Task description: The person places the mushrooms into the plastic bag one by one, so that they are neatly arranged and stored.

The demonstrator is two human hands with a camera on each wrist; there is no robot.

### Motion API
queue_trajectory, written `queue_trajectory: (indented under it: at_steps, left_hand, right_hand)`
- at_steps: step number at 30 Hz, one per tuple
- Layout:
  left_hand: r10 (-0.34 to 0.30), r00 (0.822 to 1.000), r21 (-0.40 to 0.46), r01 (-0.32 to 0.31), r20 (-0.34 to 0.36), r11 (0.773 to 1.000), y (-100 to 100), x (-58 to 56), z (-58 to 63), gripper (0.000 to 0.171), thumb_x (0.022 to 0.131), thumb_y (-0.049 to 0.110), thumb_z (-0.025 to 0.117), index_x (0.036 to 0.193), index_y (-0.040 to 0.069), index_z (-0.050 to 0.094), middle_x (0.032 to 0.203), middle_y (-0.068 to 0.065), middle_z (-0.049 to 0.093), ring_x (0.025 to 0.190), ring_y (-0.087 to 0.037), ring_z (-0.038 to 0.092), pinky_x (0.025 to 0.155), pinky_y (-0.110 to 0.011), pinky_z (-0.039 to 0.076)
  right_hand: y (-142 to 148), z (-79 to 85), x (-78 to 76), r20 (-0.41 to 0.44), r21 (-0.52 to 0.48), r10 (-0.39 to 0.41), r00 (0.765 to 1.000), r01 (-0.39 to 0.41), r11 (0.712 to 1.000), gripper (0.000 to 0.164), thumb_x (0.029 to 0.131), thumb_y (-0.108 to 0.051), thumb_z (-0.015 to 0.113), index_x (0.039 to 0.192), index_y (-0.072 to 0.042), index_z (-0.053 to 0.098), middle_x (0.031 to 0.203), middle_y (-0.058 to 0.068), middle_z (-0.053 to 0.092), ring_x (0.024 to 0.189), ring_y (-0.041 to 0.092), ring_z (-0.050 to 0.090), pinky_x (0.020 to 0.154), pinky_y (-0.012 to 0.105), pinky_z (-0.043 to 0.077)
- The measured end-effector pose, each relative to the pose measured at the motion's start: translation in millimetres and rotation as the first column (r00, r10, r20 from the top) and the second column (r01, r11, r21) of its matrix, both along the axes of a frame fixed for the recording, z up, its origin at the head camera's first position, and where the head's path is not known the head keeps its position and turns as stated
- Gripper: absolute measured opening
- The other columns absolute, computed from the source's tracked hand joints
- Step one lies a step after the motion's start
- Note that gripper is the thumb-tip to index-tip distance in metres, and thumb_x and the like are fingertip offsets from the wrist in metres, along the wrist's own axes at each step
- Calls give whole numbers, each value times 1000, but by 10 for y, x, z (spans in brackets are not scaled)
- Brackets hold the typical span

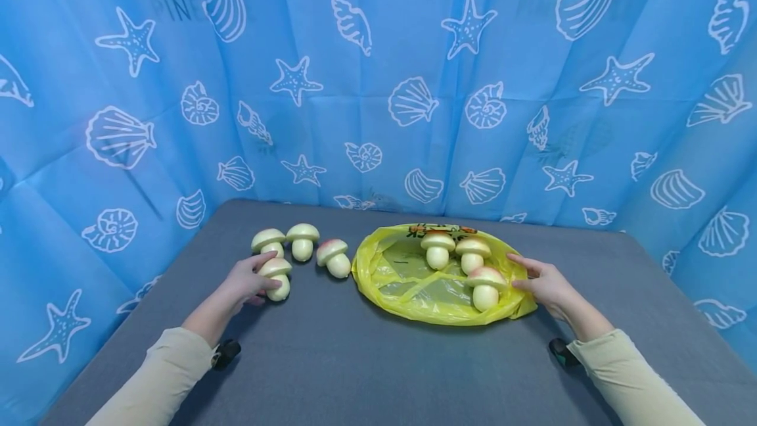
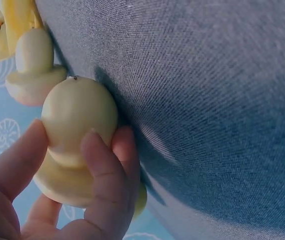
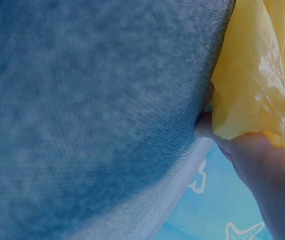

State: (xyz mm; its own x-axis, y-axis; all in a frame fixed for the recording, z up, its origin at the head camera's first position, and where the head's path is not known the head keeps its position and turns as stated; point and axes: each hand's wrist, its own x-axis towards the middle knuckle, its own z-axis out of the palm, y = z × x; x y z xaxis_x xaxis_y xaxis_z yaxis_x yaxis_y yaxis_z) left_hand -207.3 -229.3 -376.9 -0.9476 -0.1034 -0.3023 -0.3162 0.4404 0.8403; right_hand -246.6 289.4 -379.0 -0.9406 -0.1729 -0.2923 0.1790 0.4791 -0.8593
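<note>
My left hand (image 1: 251,280) grips a cream toy mushroom (image 1: 278,286) at the left of the table. The left wrist view shows its rounded stem (image 2: 80,112) between thumb and fingers, the cap partly hidden behind them. Just behind it stands another mushroom (image 1: 267,240), with a third (image 1: 303,242) beside that one. A pink-tinged mushroom (image 1: 334,257) leans over near the bag. On the right, my right hand (image 1: 547,283) holds the right edge of a yellow plastic bag (image 1: 408,311), which lies with its mouth spread wide. Inside are three mushrooms (image 1: 437,252), caps up.
The grey table (image 1: 378,373) has its far edge against a blue curtain (image 1: 378,130) printed with white shells and starfish. Black wrist devices (image 1: 227,352) sit under both forearms.
</note>
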Motion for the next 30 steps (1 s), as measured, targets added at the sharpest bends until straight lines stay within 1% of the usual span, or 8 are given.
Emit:
queue_trajectory:
  at_steps: [9,12,20,27,30]
  left_hand:
    - [-3,1000,15,3,-6,1000,40,62,26,70,89,-2,65,151,3,32,132,-30,44,68,-19,55,62,-35,52]
    - [-9,1000,22,9,-8,1000,64,90,30,70,90,-2,65,151,2,32,131,-29,45,69,-20,55,62,-35,52]
    - [-50,998,74,53,-41,996,144,179,44,69,89,0,67,150,1,33,136,-31,40,72,-19,57,63,-35,52]
    - [-67,996,85,73,-65,994,239,230,68,68,90,3,68,150,2,35,141,-30,35,89,-25,59,68,-38,53]
    - [-82,994,92,89,-79,992,291,244,92,69,89,3,68,149,0,34,142,-31,35,93,-27,59,70,-39,54]
  right_hand:
    - [-1,-6,-1,-6,2,4,1000,-4,1000,65,97,4,49,153,-1,17,153,36,0,138,55,7,105,61,29]
    - [1,-12,1,-7,2,3,1000,-3,1000,65,97,4,49,153,-1,17,153,36,1,138,55,9,105,61,30]
    - [0,-17,-2,0,4,-2,1000,2,1000,64,98,3,49,154,-1,17,153,37,0,138,55,9,104,62,30]
    - [0,-14,-3,-4,5,-2,1000,2,1000,64,98,3,49,153,0,17,153,37,0,138,55,8,104,62,29]
    - [-2,-17,-3,-4,0,-14,1000,14,1000,64,97,4,50,153,0,19,153,36,1,138,54,8,105,61,29]
